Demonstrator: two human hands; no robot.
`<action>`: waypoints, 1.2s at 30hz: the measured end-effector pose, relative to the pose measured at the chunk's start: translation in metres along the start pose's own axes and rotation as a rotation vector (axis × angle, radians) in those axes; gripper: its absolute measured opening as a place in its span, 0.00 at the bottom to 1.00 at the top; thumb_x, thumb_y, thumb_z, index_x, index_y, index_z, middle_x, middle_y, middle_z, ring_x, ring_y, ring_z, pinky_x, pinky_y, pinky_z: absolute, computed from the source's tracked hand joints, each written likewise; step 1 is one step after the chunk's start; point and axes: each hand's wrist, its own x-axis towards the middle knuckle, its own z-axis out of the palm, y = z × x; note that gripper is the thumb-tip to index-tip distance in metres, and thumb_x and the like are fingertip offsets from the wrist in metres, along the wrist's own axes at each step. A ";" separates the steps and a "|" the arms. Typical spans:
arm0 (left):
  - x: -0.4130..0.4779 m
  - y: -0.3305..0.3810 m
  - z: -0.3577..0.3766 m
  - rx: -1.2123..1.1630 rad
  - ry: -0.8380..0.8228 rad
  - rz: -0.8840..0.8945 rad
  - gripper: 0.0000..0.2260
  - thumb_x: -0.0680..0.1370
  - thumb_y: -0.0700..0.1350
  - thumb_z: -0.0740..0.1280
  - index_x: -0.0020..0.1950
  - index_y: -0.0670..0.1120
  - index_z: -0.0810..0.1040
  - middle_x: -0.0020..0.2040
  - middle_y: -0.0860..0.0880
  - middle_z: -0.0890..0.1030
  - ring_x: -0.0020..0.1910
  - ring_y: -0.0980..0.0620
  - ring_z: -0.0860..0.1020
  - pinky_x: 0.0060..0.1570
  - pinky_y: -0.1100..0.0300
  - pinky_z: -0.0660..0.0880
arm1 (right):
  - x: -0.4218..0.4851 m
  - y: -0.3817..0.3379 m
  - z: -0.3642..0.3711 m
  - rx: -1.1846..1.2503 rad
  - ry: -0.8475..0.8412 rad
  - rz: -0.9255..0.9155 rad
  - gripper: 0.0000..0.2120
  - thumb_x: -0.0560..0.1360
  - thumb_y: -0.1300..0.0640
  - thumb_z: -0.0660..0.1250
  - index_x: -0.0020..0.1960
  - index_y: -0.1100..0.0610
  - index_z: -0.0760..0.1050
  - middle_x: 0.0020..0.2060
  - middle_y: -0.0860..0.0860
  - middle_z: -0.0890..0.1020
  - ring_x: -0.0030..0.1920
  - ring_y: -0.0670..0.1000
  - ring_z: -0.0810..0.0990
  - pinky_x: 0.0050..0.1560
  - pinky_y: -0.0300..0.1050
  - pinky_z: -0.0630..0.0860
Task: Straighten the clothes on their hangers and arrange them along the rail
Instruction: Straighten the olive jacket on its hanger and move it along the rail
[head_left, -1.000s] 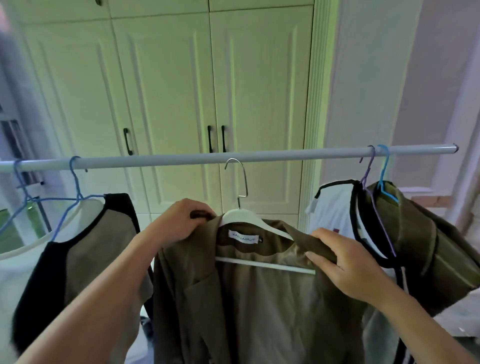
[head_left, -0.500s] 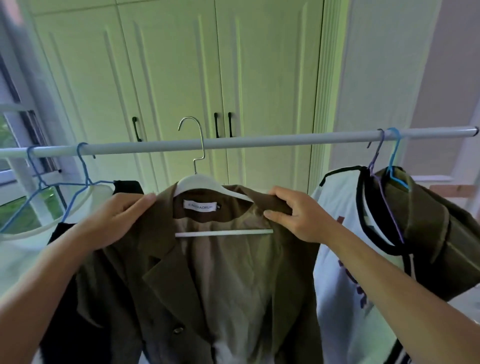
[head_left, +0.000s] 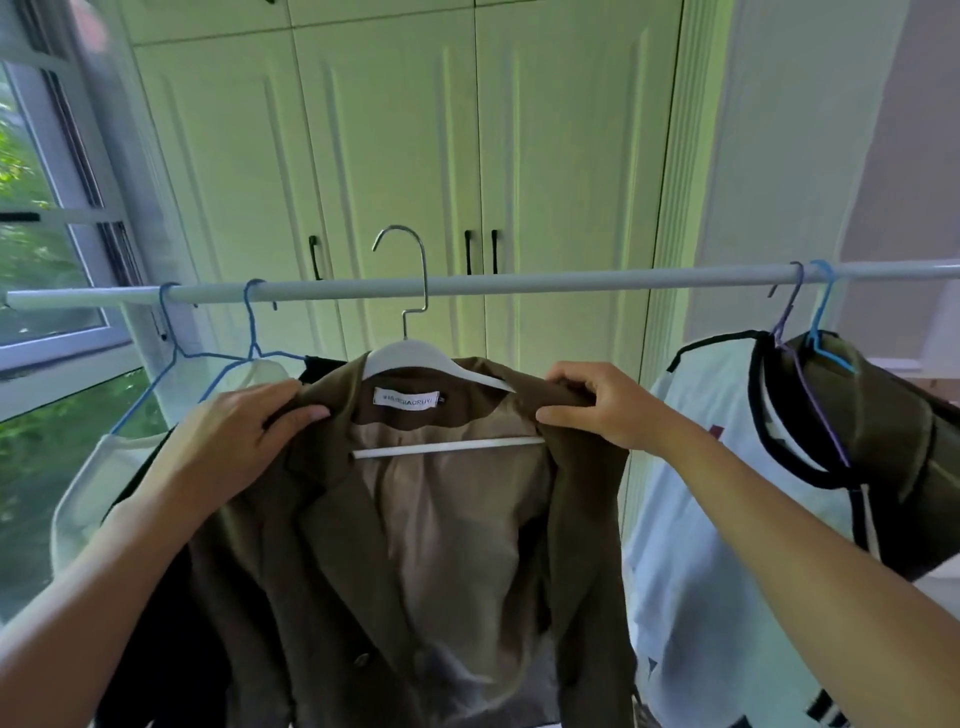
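Left hand (head_left: 234, 436) and right hand (head_left: 597, 405) are gripping the olive jacket's (head_left: 426, 545) shoulders — its hook (head_left: 408, 275) is not yet resting on the rail's (head_left: 519, 286) middle.

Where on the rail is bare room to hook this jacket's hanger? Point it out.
The rail is bare from the blue wire hangers at its left end to the purple and blue hangers at its right. Both ends are crowded.
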 end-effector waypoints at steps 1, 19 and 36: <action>-0.001 -0.004 -0.002 0.024 0.006 0.013 0.17 0.79 0.66 0.56 0.39 0.56 0.66 0.32 0.57 0.72 0.34 0.50 0.73 0.32 0.52 0.70 | -0.003 0.000 0.001 0.005 -0.024 0.042 0.08 0.78 0.50 0.74 0.52 0.54 0.81 0.43 0.49 0.83 0.45 0.50 0.82 0.49 0.43 0.79; -0.043 -0.038 -0.045 -0.091 -0.040 0.077 0.22 0.78 0.69 0.55 0.40 0.52 0.72 0.34 0.55 0.78 0.35 0.48 0.78 0.34 0.50 0.75 | -0.139 -0.017 0.044 0.358 0.050 0.436 0.13 0.79 0.54 0.71 0.57 0.63 0.81 0.51 0.59 0.85 0.55 0.55 0.85 0.60 0.47 0.80; -0.050 0.016 -0.026 -0.269 -0.077 0.136 0.20 0.76 0.68 0.56 0.42 0.54 0.75 0.34 0.56 0.79 0.36 0.49 0.79 0.35 0.51 0.75 | -0.237 -0.072 0.013 -0.084 0.234 0.518 0.07 0.82 0.61 0.67 0.49 0.54 0.83 0.42 0.48 0.85 0.48 0.47 0.84 0.57 0.47 0.78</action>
